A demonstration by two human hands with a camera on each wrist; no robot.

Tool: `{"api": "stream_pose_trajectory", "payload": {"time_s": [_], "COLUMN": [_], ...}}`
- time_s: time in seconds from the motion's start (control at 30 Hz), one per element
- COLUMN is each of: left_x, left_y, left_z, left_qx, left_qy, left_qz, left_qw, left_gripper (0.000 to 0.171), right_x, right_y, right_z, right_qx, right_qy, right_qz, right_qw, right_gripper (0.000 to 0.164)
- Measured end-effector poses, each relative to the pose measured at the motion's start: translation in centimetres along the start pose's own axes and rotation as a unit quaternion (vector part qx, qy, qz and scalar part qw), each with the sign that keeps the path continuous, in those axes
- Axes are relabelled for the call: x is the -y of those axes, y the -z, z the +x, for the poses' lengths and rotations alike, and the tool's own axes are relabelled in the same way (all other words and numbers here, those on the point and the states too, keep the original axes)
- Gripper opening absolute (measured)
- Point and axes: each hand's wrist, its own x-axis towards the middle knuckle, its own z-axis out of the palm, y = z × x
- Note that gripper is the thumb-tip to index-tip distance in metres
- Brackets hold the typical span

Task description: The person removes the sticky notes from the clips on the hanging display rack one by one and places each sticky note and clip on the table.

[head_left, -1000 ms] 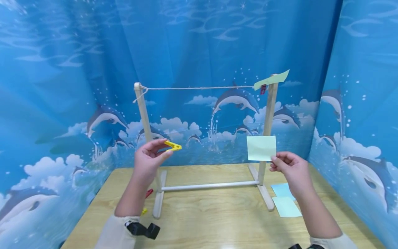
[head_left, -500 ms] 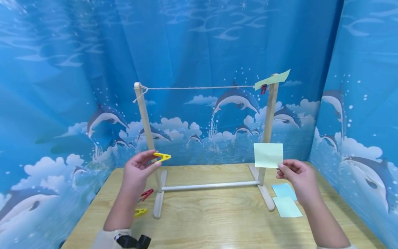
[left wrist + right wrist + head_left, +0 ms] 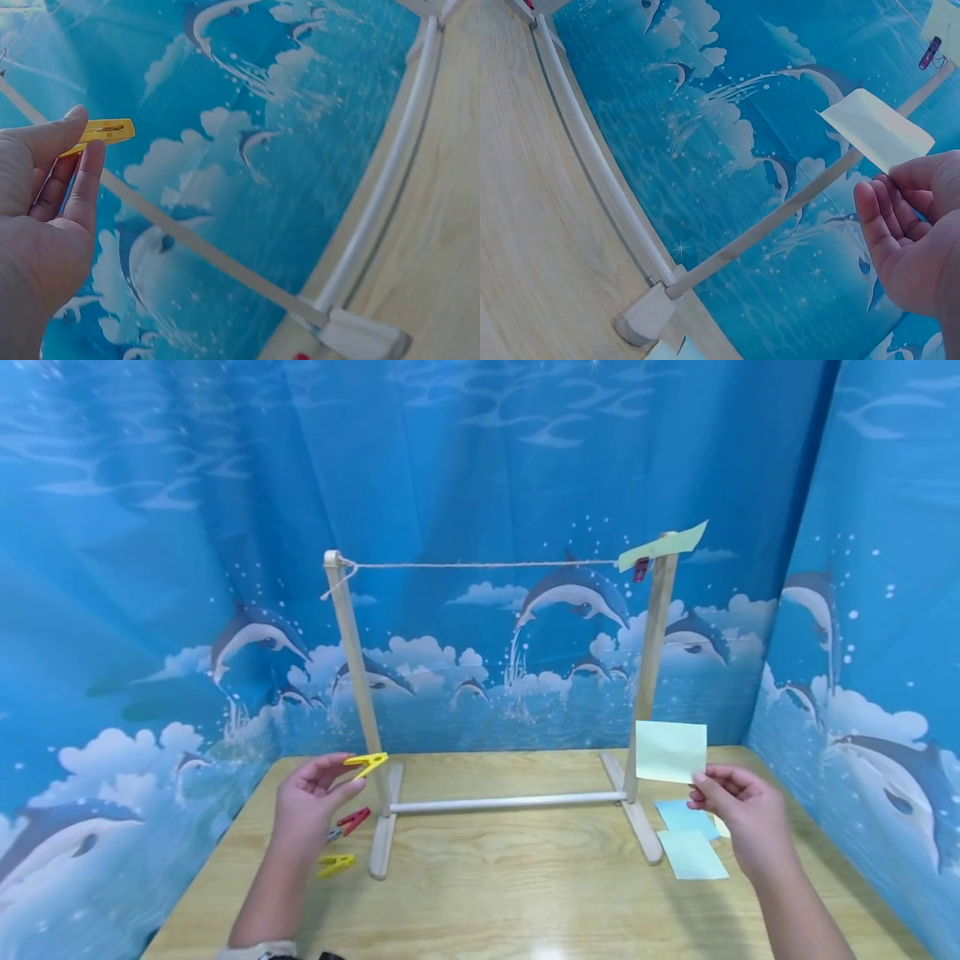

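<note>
My left hand (image 3: 311,802) pinches a yellow clothespin (image 3: 367,764) between thumb and fingers, in front of the left post; the left wrist view shows the same clothespin (image 3: 111,131) at the fingertips. With thumb and forefinger my right hand (image 3: 750,814) holds a pale green sticky note (image 3: 671,752) by its lower right corner, before the right post. A string (image 3: 480,564) runs between the tops of the wooden frame's posts (image 3: 356,660). At its right end a red clothespin (image 3: 641,569) grips another green note (image 3: 663,546), which sticks out over the post.
On the table (image 3: 517,877), a red clothespin (image 3: 354,821) and a yellow clothespin (image 3: 335,864) lie left of the frame's foot. A blue note (image 3: 686,818) and a green note (image 3: 693,856) lie by the right foot. A dolphin-print curtain (image 3: 465,460) surrounds the table.
My left hand has moved down and left with the yellow clothespin. The right hand has moved down and right with its green note. Clothespins on the table have come into fuller view.
</note>
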Motion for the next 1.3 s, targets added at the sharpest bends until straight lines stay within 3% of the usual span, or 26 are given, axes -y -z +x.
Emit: {"api": "stream_pose_trajectory", "payload": {"time_s": [0.2,0.4,0.53,0.7,0.9,1.03,1.13,1.23,1.3], "left_x": [1.3,2.5,3.7,5.8,8.6,10.5,11.6,12.4,12.9], "left_y": [0.8,2.0,3.0,4.8,7.2,8.8,9.8,10.6,11.2], "left_z": [-0.1,0.0,-0.1,-0.7,-1.9,-2.7,-3.2,-3.4,-3.5], "left_qx": [-0.008,-0.030,-0.050,-0.078,-0.074,-0.057,-0.061,-0.083,-0.106], "left_qy": [0.007,0.012,0.022,0.030,-0.007,-0.061,-0.083,-0.076,-0.049], "left_qz": [-0.010,-0.044,-0.051,-0.096,-0.147,-0.195,-0.202,-0.184,-0.166], "left_qw": [0.9999,0.9985,0.9972,0.9918,0.9864,0.9773,0.9739,0.9764,0.9792], "left_gripper": [0.053,0.044,0.038,0.033,0.031,0.035,0.038,0.040,0.041], "right_x": [-0.5,-1.5,-1.9,-2.4,-3.3,-4.2,-4.8,-5.3,-5.5], "right_y": [1.6,3.6,5.1,6.5,8.2,9.2,9.8,10.5,11.1], "right_z": [-0.5,-1.2,-1.7,-2.3,-3.1,-3.4,-3.5,-3.6,-3.7], "right_qx": [-0.019,-0.038,-0.062,-0.077,-0.081,-0.091,-0.115,-0.133,-0.143], "right_qy": [-0.003,-0.003,-0.040,-0.107,-0.119,-0.112,-0.123,-0.137,-0.143], "right_qz": [0.001,-0.002,-0.023,-0.077,-0.125,-0.097,-0.065,-0.057,-0.053], "right_qw": [1.000,0.999,0.997,0.988,0.982,0.985,0.984,0.980,0.978], "right_gripper": [0.011,0.012,0.007,0.003,0.003,0.009,0.012,0.009,0.009]}}
